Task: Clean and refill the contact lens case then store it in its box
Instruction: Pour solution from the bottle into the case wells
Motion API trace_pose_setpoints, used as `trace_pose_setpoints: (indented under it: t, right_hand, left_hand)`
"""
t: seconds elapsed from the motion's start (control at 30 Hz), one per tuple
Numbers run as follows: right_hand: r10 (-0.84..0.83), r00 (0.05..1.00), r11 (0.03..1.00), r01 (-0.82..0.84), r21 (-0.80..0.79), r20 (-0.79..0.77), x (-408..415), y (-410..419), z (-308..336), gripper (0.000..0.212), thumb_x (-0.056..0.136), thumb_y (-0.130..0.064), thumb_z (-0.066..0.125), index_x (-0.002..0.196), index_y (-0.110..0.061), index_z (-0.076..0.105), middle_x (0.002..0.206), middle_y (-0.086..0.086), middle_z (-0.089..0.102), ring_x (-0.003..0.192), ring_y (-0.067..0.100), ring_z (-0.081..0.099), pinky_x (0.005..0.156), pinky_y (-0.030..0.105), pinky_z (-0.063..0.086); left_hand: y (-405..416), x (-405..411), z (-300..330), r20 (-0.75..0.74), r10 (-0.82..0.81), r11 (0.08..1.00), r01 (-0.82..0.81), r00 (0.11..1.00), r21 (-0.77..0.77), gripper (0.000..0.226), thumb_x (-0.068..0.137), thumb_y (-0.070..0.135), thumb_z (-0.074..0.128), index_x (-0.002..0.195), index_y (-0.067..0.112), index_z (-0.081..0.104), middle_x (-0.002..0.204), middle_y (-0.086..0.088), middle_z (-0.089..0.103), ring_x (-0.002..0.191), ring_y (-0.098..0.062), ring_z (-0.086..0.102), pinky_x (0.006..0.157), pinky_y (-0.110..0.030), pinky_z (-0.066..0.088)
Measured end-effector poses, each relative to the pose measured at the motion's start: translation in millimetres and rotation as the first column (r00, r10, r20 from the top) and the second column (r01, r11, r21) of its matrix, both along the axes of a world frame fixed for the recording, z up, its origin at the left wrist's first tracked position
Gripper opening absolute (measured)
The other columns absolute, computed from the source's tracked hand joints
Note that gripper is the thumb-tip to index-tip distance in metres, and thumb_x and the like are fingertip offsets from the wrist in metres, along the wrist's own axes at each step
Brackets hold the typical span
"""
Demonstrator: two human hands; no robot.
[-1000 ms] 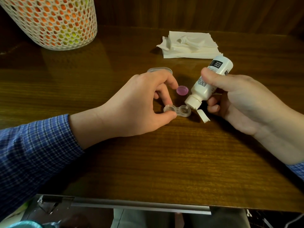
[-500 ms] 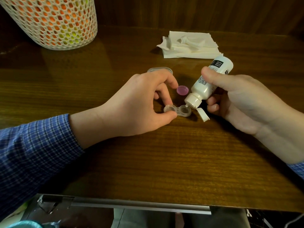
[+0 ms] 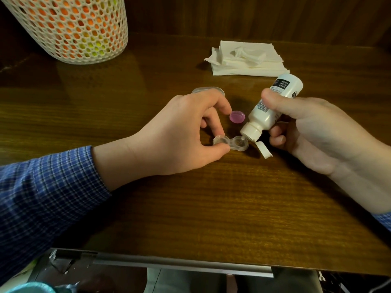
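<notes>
**Bottle tipped over the lens case**

A wooden table (image 3: pixel 211 197) holds everything. At its far left stands a white mesh basket (image 3: pixel 72 28); far centre-right lies a stack of tissues (image 3: pixel 247 60). The right hand (image 3: pixel 313 132) grips a white bottle (image 3: pixel 268 108), tilted nozzle-down, its tip at the right well of the case (image 3: pixel 230 143); the flip cap (image 3: pixel 263 150) hangs open. The left hand (image 3: pixel 182 132) pinches the case's left well between thumb and fingers on the table. A pink lid (image 3: pixel 237 116) lies just behind the case. A clear box (image 3: pixel 208 89) peeks out behind the left hand.
</notes>
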State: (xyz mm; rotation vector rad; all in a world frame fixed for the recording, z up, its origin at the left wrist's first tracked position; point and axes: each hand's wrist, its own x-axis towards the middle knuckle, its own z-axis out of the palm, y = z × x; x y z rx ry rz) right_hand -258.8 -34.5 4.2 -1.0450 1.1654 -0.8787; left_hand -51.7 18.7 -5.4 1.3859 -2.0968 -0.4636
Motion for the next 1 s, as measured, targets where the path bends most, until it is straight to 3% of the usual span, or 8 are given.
trace_pose_setpoints:
  t: [0.63,0.77,1.0]
  right_hand:
    - [0.002,1.0,1.0,-0.002,-0.004,0.011,1.0,0.1,0.5,0.036,0.078,-0.037,0.078,0.102,-0.012,0.069,0.062,-0.005,0.067,0.047,0.005,0.051,0.041,0.017,0.041]
    - [-0.006,1.0,1.0,0.006,0.004,0.028,0.0,-1.4,0.9,0.043,0.069,-0.041,0.08,0.1,-0.012,0.07,0.068,-0.002,0.066,0.047,0.006,0.052,0.041,0.018,0.041]
    - [-0.019,0.998,0.999,0.017,0.035,0.061,-2.3,-5.4,0.2,0.034,0.082,-0.042,0.08,0.097,-0.013,0.071,0.064,-0.003,0.068,0.047,0.008,0.053,0.042,0.02,0.044]
  left_hand:
    - [0.5,0.0,1.5,0.006,0.013,1.0,-0.013,1.0,0.016,0.054,0.083,0.028,0.085,0.129,0.015,0.061,0.09,0.014,0.077,0.092,0.002,0.07,0.091,-0.012,0.05]
    - [0.6,0.3,1.6,0.003,0.015,1.0,-0.015,1.0,0.02,0.055,0.082,0.028,0.085,0.129,0.015,0.06,0.09,0.015,0.077,0.093,0.003,0.069,0.092,-0.011,0.049]
    - [0.9,0.6,2.9,0.009,0.014,1.0,-0.014,1.0,0.028,0.057,0.082,0.029,0.085,0.131,0.017,0.06,0.089,0.015,0.077,0.097,0.006,0.066,0.095,-0.004,0.043]
